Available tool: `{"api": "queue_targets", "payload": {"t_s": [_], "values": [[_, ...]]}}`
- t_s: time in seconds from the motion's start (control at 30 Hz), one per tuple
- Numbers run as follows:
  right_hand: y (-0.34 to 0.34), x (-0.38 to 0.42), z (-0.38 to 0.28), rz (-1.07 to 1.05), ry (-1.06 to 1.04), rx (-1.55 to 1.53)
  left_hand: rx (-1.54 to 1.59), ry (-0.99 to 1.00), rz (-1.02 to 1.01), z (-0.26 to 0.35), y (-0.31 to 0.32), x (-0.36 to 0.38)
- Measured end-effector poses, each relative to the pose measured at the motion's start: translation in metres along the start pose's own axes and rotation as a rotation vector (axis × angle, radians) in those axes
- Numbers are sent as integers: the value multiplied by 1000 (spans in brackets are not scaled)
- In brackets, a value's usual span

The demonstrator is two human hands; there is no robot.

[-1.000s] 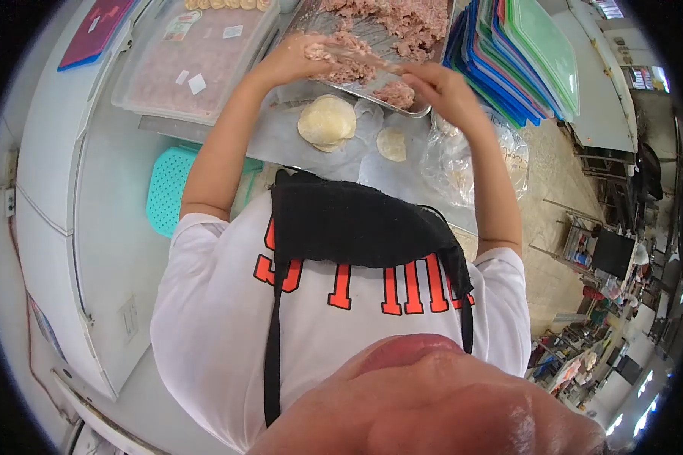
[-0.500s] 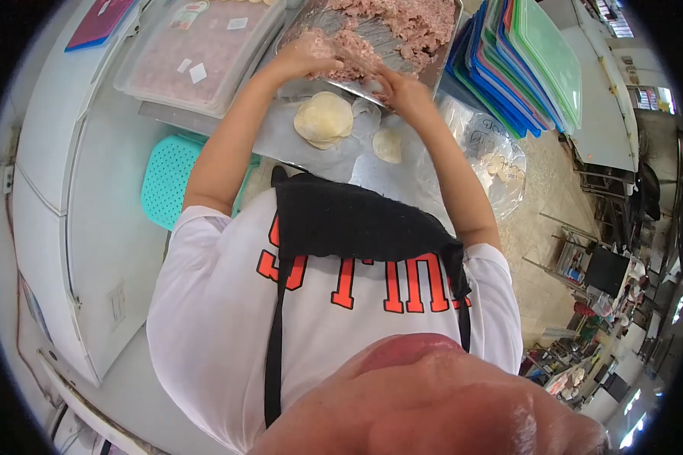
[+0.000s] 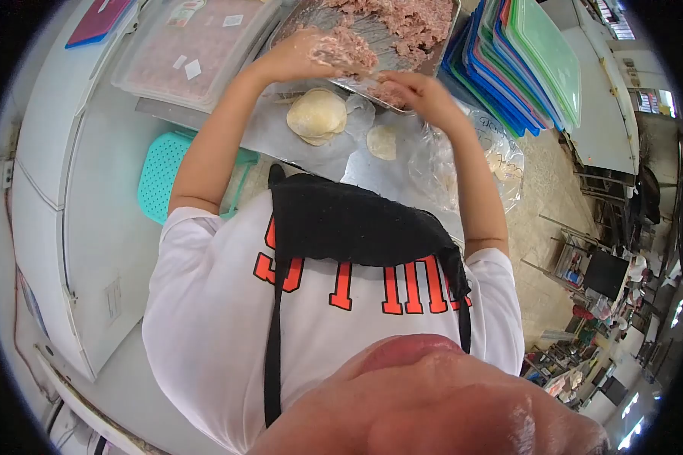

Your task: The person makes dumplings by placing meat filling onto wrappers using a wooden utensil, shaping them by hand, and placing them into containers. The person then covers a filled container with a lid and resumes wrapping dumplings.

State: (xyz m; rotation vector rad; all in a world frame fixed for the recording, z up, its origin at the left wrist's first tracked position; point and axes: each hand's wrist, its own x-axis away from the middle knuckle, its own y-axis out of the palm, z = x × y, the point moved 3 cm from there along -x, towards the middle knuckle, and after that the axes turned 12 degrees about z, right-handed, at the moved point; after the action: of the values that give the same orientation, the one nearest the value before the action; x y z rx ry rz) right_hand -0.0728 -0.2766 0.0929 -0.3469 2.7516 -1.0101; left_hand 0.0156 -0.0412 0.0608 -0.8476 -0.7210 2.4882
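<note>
Minced meat lies in my left hand, which is cupped at the near left part of a metal tray that holds more mince. My right hand is at the tray's near edge, fingers pinched together on something thin that points at the meat; its shape is unclear. Below the tray, a stack of round pale dough wrappers rests on a clear sheet. One single wrapper lies to the right of the stack.
A lidded plastic container stands at the upper left, above a turquoise basket. To the right of the tray is a leaning stack of coloured lids or boards. A clear plastic bag with pale pieces lies by my right forearm.
The left hand has turned, showing more of the meat it holds. My right hand has moved slightly right, away from the meat. The view has shifted a little.
</note>
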Motion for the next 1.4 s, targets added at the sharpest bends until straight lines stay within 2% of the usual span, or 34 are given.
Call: {"api": "queue_targets", "payload": {"t_s": [0.07,0.1,0.13,0.17,0.23,0.27,0.3,0.33,0.37,0.4,0.43,0.47,0.5,0.57,0.6,0.67,0.73,0.77,0.83,0.9,0.97,1.0,1.07,1.17,1.2,1.27,1.33,1.37,1.4], "values": [[-19,1,-6,168,-119,313,-50,1,28,0,1,2],[-24,1,-10,250,-182,470,15,-170,23,-3,2,4],[-16,4,-18,360,-237,426,84,-343,15,-6,4,8],[-4,3,-20,358,-235,425,85,-345,14,-7,6,8],[22,2,-9,256,-165,479,186,-564,-110,-19,14,8],[30,-5,18,315,-220,319,186,-561,-116,-23,18,11],[26,-5,33,321,-219,321,130,-295,21,-23,18,11],[18,-8,49,181,-53,508,69,-26,163,-17,10,9],[12,-7,65,44,127,681,64,-15,155,-20,4,8],[5,-2,65,54,139,679,177,-238,69,-21,1,11],[-8,3,57,151,170,560,290,-464,-13,-17,-2,17],[-16,11,46,248,209,441,279,-481,-126,22,-22,11],[-19,15,35,254,222,444,285,-475,-139,20,-20,10],[-18,12,-1,306,123,45,109,41,126,25,-32,4],[-10,9,-22,278,113,-22,110,47,118,29,-40,2],[20,-1,-38,235,74,-21,187,-183,-137,34,-50,-2],[30,-8,-51,187,36,-17,109,-112,-110,6,-56,0],[22,-13,-59,198,42,82,26,-51,-71,-10,-61,2],[10,-25,-81,217,51,279,29,-81,-50,-19,-81,7],[28,-32,-99,246,37,360,34,-116,-26,-32,-97,10],[59,-37,-105,335,-176,436,129,20,-49,-45,-106,9],[70,-45,-105,275,-47,305,130,20,-47,-44,-115,10],[72,-52,-113,263,-28,319,46,-124,-155,-40,-134,12],[77,-53,-100,281,20,299,77,-111,-92,-81,-164,26],[78,-49,-89,335,82,204,75,-118,-86,-96,-177,27],[81,-40,-72,386,143,110,-4,-370,-74,-141,-206,27],[80,-28,-62,456,172,73,-284,-206,146,-227,-223,28],[78,-23,-64,457,175,74,-282,-205,144,-252,-237,19],[77,-16,-63,460,301,-18,-430,-225,99,-273,-249,9]]}}
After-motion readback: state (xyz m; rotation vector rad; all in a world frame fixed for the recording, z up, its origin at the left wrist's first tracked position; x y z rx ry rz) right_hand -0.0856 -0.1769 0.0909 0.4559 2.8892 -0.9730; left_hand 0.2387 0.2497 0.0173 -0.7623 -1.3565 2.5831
